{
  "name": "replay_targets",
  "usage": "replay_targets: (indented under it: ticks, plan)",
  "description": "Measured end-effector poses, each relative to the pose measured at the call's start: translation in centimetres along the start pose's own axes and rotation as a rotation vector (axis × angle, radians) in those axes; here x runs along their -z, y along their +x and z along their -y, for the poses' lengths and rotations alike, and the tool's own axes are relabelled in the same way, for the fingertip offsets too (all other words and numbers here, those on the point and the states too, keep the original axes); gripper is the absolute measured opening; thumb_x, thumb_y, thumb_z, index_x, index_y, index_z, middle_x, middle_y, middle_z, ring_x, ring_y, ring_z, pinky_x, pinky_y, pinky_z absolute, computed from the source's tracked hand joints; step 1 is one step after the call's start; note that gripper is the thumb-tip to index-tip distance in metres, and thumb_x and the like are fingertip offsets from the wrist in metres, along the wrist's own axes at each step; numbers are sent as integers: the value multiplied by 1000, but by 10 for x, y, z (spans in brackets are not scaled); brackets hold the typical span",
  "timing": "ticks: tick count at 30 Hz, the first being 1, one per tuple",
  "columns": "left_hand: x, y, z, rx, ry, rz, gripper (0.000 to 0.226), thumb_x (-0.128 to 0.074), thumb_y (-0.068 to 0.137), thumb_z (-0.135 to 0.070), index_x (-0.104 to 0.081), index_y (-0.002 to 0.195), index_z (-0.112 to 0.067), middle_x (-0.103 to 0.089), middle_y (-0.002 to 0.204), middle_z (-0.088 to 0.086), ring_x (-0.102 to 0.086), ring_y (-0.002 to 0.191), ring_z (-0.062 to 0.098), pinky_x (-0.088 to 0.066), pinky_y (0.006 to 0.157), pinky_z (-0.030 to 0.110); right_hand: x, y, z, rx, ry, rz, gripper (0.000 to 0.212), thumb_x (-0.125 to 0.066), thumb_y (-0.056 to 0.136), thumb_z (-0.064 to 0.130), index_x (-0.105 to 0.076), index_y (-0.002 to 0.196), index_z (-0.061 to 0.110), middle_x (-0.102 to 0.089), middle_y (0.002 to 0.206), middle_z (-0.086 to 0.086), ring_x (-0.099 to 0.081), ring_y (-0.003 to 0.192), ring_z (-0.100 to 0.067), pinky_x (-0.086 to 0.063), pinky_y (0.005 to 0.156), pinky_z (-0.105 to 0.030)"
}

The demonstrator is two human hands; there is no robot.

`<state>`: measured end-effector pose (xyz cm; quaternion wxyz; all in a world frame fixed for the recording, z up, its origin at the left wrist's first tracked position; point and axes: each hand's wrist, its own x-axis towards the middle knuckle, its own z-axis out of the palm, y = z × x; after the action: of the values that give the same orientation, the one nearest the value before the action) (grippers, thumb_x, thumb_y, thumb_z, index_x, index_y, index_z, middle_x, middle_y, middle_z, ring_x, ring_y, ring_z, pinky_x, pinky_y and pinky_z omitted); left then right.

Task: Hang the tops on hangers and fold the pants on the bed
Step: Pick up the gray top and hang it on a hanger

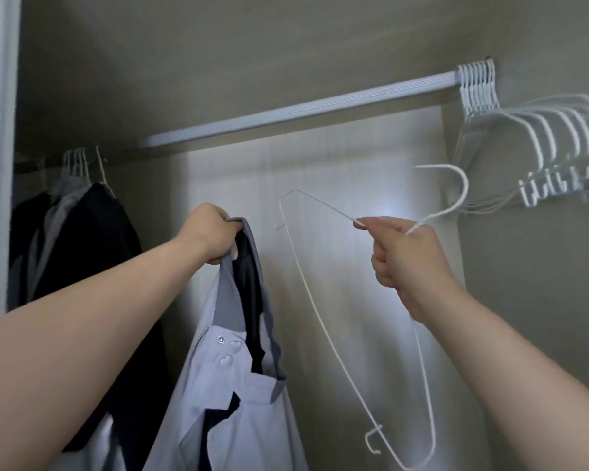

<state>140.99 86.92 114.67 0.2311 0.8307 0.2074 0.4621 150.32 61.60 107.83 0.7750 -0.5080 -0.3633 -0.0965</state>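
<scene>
The left hand (207,233) is gripping a pale blue top (242,423) by its collar, letting it hang in front of the wardrobe. The right hand (402,260) is clutching a white wire hanger (464,190) (near its neck), just beside the top and not touching it. Above, a rail (303,108) is carrying spare hangers (541,130) at the right and dark garments (82,232) at the left.

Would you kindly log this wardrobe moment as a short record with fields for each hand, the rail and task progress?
left hand: grips the pale blue jacket by its collar
right hand: holds a white wire hanger near its neck, tilted, hooked on nothing
rail: spare hangers bunched at its right end, dark garments hanging at its left
progress: jacket not yet on the hanger
</scene>
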Motion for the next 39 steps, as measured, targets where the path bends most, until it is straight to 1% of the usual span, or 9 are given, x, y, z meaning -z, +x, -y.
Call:
replay_targets:
  ticks: [6,11,16,19,25,29,31,36,39]
  plan:
    - [3,-20,32,35,1,20,41,-64,95,-22,-50,59,-8,-49,47,8,-46,32,21,-32,29,17,-5,-94,-14,-3,89,13,22,-55,100,11,-76,95,9,-24,46,6,-18,36,-9,-17,39,-13]
    - [9,-71,37,51,-73,115,25,-70,89,-20,-62,69,-7,-46,47,6,-40,27,13,-34,32,16,2,-160,-22,-39,28,29,22,-53,100,7,-74,96,5,-26,42,7,-19,35,-8,-19,38,-13]
    - [25,-143,12,20,-132,168,18,-70,89,-16,-67,73,-6,-46,40,-2,-42,30,10,-38,35,17,27,-220,-10,5,-85,53,25,-56,98,7,-76,88,16,-31,40,10,-24,36,-6,-22,37,-13]
    - [34,-198,-10,-18,-127,175,17,-70,87,-15,-69,73,-5,-48,44,-1,-44,34,8,-39,37,17,54,-251,8,16,-88,86,28,-57,98,7,-77,83,19,-31,40,9,-24,36,-7,-22,37,-13]
    - [39,-327,-61,2,-85,213,22,-69,88,-13,-63,67,-8,-43,39,-7,-39,34,9,-36,39,18,124,-323,48,-2,-90,279,34,-58,99,10,-79,84,31,-36,42,8,-27,37,-5,-24,37,-15]
    - [34,-411,-92,21,-28,242,23,-67,89,-12,-65,81,10,-43,52,6,-37,35,10,-34,39,18,186,-372,69,-46,-124,368,18,-62,97,19,-78,90,23,-34,41,11,-27,36,-4,-23,38,-12]
    - [32,-452,-106,30,3,275,23,-67,90,-12,-65,79,8,-43,54,7,-37,36,9,-34,40,18,218,-397,80,-82,-147,424,18,-60,94,27,-77,96,20,-35,41,9,-28,35,-4,-24,38,-13]
    - [19,-545,-120,166,-6,342,24,-67,91,-11,-64,76,8,-43,52,6,-37,36,8,-34,40,18,281,-447,103,-174,-227,552,21,-57,94,28,-77,100,25,-35,40,12,-29,34,-4,-26,39,-11]
    - [5,-599,-114,256,-8,375,31,-68,90,-11,-59,62,-2,-44,44,-5,-37,35,4,-33,41,16,305,-470,108,-251,-236,627,24,-57,88,34,-78,97,26,-34,39,10,-28,34,-6,-24,38,-12]
